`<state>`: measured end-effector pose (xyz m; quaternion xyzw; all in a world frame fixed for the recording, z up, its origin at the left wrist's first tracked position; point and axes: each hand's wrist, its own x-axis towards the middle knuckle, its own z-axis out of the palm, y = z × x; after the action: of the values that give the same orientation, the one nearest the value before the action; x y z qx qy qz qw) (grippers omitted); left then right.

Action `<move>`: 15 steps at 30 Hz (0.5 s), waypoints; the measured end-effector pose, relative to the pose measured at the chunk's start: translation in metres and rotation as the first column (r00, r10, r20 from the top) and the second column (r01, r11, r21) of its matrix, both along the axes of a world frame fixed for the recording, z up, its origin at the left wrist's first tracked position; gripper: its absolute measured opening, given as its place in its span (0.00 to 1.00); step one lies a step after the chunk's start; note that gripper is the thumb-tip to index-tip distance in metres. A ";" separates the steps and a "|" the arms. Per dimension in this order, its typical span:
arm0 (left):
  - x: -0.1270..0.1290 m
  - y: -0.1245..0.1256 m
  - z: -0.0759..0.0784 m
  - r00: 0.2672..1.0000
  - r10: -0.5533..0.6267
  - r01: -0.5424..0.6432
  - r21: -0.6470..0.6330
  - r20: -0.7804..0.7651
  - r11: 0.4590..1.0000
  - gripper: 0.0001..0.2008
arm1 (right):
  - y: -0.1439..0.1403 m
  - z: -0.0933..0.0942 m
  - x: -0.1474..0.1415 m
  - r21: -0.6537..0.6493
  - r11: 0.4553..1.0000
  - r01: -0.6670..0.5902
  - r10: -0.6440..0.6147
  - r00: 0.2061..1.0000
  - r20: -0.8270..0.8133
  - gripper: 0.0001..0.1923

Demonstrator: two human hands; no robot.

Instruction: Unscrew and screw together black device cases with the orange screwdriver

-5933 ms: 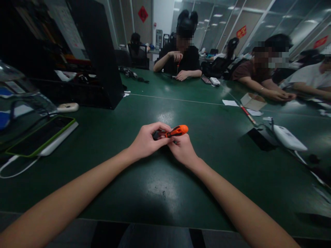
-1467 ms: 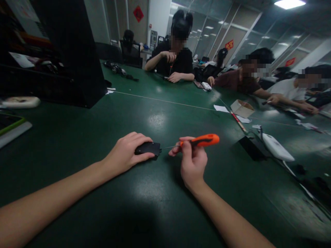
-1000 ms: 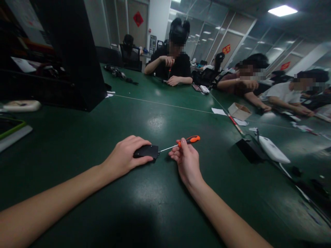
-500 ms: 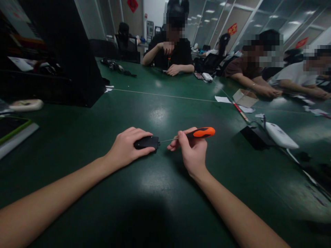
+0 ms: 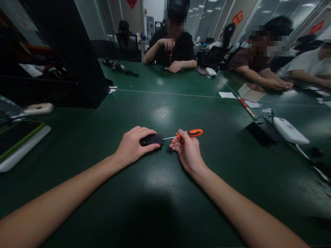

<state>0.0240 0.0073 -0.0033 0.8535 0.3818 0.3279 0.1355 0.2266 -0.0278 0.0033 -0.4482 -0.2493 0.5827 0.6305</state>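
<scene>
On the green tabletop (image 5: 108, 193) lies a small flat black case (image 5: 152, 139) with a little loop at its right end. My left hand (image 5: 134, 143) grips it from the left, thumb along the near side and fingers along the far side. A screwdriver (image 5: 195, 132) with an orange and black handle is pinched between the thumb and fingers of my right hand (image 5: 190, 150). Its thin metal shaft points left, and the tip meets or nearly meets the case's right end; exact contact cannot be made out.
A white power strip (image 5: 291, 131) and a black box-like object (image 5: 260, 133) lie on the right, near an open carton (image 5: 250, 92). A green-edged device (image 5: 23, 137) sits at left, below a black panel (image 5: 85, 69). Across the table a person (image 5: 172, 48) holds another screwdriver.
The screwdriver handle has turned and drawn in nearer the case, with my right-hand fingers shifted along it. My left hand keeps its grip. The whole view has shifted slightly.
</scene>
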 end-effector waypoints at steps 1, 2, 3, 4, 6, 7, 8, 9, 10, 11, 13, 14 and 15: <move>0.000 0.000 0.000 1.000 -0.004 0.004 0.001 0.003 1.000 0.19 | 0.000 0.000 0.001 0.008 1.000 0.013 -0.014 1.000 0.009 0.15; 0.000 0.000 0.000 1.000 -0.009 0.009 0.000 0.004 1.000 0.19 | -0.001 0.001 0.001 0.014 1.000 0.017 -0.017 1.000 0.016 0.15; 0.000 0.000 0.000 1.000 -0.014 0.014 0.001 0.004 1.000 0.19 | -0.001 0.002 0.002 0.021 1.000 0.008 -0.008 1.000 0.023 0.16; 0.000 0.000 0.000 1.000 -0.017 0.017 0.004 0.004 1.000 0.19 | -0.001 0.002 0.003 0.029 0.999 -0.014 0.013 0.999 0.033 0.17; 0.000 -0.001 0.000 1.000 -0.015 0.015 0.009 0.006 1.000 0.20 | 0.000 0.004 0.005 0.039 0.997 -0.070 0.067 0.995 0.073 0.21; 0.000 -0.002 0.001 1.000 -0.010 0.010 0.011 0.008 1.000 0.20 | 0.001 0.004 0.006 0.043 0.995 -0.089 0.084 0.991 0.102 0.22; 0.000 -0.002 0.001 1.000 -0.006 0.006 0.013 0.011 1.000 0.20 | 0.002 0.003 0.007 0.046 0.994 -0.101 0.094 0.987 0.132 0.23; -0.001 -0.003 0.001 1.000 -0.001 0.001 0.014 0.014 1.000 0.20 | 0.003 0.003 0.008 0.052 0.993 -0.103 0.093 0.983 0.161 0.24; -0.001 -0.003 0.001 1.000 0.003 -0.003 0.014 0.015 1.000 0.20 | 0.004 0.001 0.008 0.061 0.993 -0.099 0.087 0.979 0.185 0.25; -0.001 -0.003 0.002 1.000 0.006 -0.006 0.012 0.015 1.000 0.20 | 0.006 0.000 0.009 0.074 0.993 -0.093 0.076 0.976 0.205 0.25; -0.001 -0.004 0.002 1.000 0.014 -0.014 0.008 0.010 1.000 0.20 | 0.007 -0.003 0.011 0.100 0.992 -0.078 0.053 0.970 0.236 0.24; -0.001 -0.004 0.002 1.000 0.017 -0.017 0.006 0.007 1.000 0.20 | 0.007 -0.003 0.011 0.113 0.991 -0.068 0.038 0.968 0.249 0.24; -0.001 -0.003 0.002 1.000 0.019 -0.019 0.003 0.003 1.000 0.21 | 0.007 -0.003 0.011 0.125 0.990 -0.059 0.025 0.965 0.260 0.23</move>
<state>0.0226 0.0040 -0.0017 0.8496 0.3891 0.3309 0.1315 0.2374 -0.0212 -0.0002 -0.4720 -0.3767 0.5150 0.6084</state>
